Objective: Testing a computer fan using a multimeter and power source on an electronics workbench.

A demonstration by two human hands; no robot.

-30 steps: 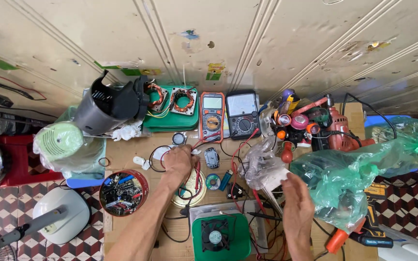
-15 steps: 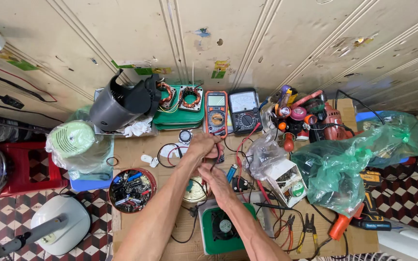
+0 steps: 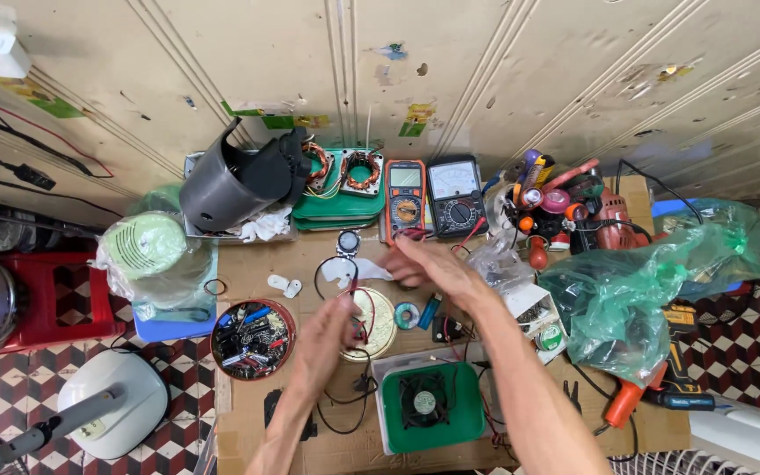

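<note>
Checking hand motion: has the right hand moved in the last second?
Yes. The right hand went from near the clear bag, low on the right, up and left to just below the orange multimeter.

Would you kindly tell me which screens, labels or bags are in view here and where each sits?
Orange digital multimeter: against the wall, small grey screen on top.
Black analogue meter: right of it, pale dial window.
Green and yellow sticker scraps: low on the wall.
Green translucent plastic bag: crumpled, right side of the bench.
</note>
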